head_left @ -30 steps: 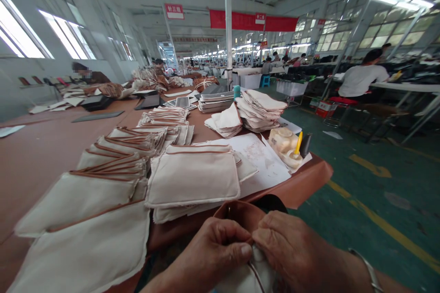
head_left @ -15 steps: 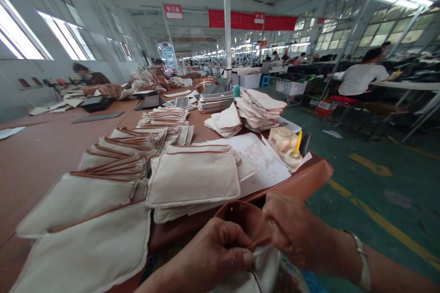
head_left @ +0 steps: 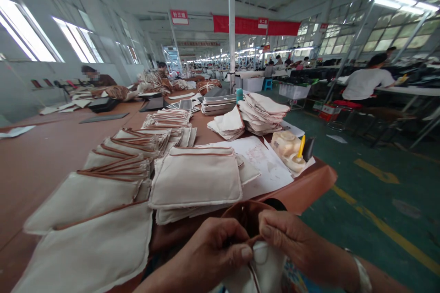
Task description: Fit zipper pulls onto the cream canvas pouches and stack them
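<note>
Clock: read about the middle of the view, 12 at top.
Hall (head_left: 117, 32): long, pale-walled; left windows (head_left: 79, 39) at 10, right windows (head_left: 381, 32) at 2, lit strip lamps (head_left: 404, 0) near the latter.
Floor (head_left: 371, 210): green, from 3 to 5; yellow markings (head_left: 388, 231), worn, at 4.
Table (head_left: 62, 146): brown covering, from 7 round to 10; near-right corner hangs over at 4.
Banner (head_left: 244, 25): red, 12 to 1, behind a white post.
Co-workers: person in white top (head_left: 367, 82), between 2 and 3, seated; person in dark top (head_left: 105, 80), at 10, beyond the table.
Row of cream pouches (head_left: 85, 197): at 8, overlapping, brown edging.
Front stack (head_left: 197, 176): cream, at 7, lying flat, partly over white paper (head_left: 266, 162) at 4; the paper is stained.
Far stack (head_left: 264, 107): cream, uneven, at 2.
Left hand (head_left: 216, 247): at 6; thumb and finger pinched on the cream piece.
Right hand (head_left: 295, 247): at 5; fingertips closed on the same edge, just beside the left.
Cream piece (head_left: 266, 261): at 5, brown-edged, between both hands, below the near table edge; lower part cut off.
Container (head_left: 285, 142): yellowish, at 3, yellow handle (head_left: 301, 146) upright in or beside it, unclear which.
Bracelet (head_left: 362, 274): pale, right wrist.
</note>
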`<act>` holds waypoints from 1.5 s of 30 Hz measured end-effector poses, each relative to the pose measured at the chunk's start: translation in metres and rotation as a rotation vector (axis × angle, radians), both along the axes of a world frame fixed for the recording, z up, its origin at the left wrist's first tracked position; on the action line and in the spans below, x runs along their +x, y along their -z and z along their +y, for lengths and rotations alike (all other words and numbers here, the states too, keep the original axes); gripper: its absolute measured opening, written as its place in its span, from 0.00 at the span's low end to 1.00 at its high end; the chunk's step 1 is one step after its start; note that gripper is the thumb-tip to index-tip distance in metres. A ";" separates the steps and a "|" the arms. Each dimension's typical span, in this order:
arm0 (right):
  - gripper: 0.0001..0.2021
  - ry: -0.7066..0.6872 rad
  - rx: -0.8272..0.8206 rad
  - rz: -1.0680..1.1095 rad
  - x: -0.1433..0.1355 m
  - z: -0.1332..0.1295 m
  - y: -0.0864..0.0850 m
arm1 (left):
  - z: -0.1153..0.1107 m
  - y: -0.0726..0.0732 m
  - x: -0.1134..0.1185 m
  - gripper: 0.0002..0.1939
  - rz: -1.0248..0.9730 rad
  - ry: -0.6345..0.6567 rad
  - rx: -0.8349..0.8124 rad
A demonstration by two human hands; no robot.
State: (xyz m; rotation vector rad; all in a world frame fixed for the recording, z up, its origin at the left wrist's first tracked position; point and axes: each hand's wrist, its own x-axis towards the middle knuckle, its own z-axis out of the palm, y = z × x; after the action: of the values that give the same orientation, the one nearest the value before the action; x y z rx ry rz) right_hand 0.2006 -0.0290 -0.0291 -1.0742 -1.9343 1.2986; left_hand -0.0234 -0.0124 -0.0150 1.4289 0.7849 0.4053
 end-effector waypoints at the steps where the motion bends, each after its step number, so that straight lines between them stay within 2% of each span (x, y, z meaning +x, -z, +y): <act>1: 0.20 0.020 0.023 -0.007 -0.001 0.000 0.001 | -0.001 -0.003 0.000 0.21 -0.005 -0.015 0.030; 5: 0.19 0.037 0.059 -0.003 -0.006 0.000 0.003 | -0.004 -0.008 0.005 0.15 -0.021 -0.075 0.111; 10: 0.19 0.034 -0.018 0.041 -0.007 0.001 0.005 | -0.007 -0.001 0.012 0.04 0.164 -0.156 0.149; 15: 0.19 0.049 -0.058 0.062 -0.006 0.001 0.007 | -0.009 0.004 0.014 0.05 0.221 -0.202 0.217; 20: 0.18 0.064 -0.052 0.072 -0.008 0.001 0.009 | -0.010 0.012 0.012 0.06 0.190 -0.210 0.280; 23: 0.15 0.051 -0.033 0.064 -0.006 0.001 0.008 | -0.010 0.021 0.011 0.05 0.186 -0.243 0.439; 26: 0.08 0.023 -0.007 0.046 -0.004 0.000 0.005 | -0.011 0.026 0.010 0.05 0.218 -0.206 0.632; 29: 0.13 0.026 0.038 -0.022 -0.005 -0.003 0.002 | -0.013 0.026 0.008 0.08 0.295 -0.163 0.713; 32: 0.17 0.073 0.107 -0.105 -0.011 -0.008 0.006 | -0.014 0.025 0.008 0.11 0.261 -0.199 0.606; 36: 0.17 0.105 0.276 -0.141 -0.016 -0.013 0.019 | -0.012 0.030 0.009 0.19 0.021 -0.277 0.244; 38: 0.14 0.098 0.374 -0.146 -0.017 -0.013 0.023 | -0.012 0.035 0.009 0.21 -0.056 -0.303 0.087; 41: 0.05 0.006 0.622 -0.158 -0.016 -0.012 0.021 | -0.013 0.039 0.008 0.22 -0.082 -0.293 -0.045; 43: 0.08 -0.082 0.799 -0.223 -0.015 -0.012 0.017 | -0.013 0.040 0.008 0.22 -0.085 -0.268 -0.087; 45: 0.11 -0.130 0.903 -0.305 -0.015 -0.014 0.013 | -0.014 0.039 0.009 0.23 -0.105 -0.256 -0.103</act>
State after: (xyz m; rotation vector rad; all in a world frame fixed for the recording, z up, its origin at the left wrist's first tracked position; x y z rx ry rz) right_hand 0.1861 -0.0427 -0.0424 -0.6901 -2.4503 0.2001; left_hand -0.0143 -0.0262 -0.0543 1.2054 0.8932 0.6227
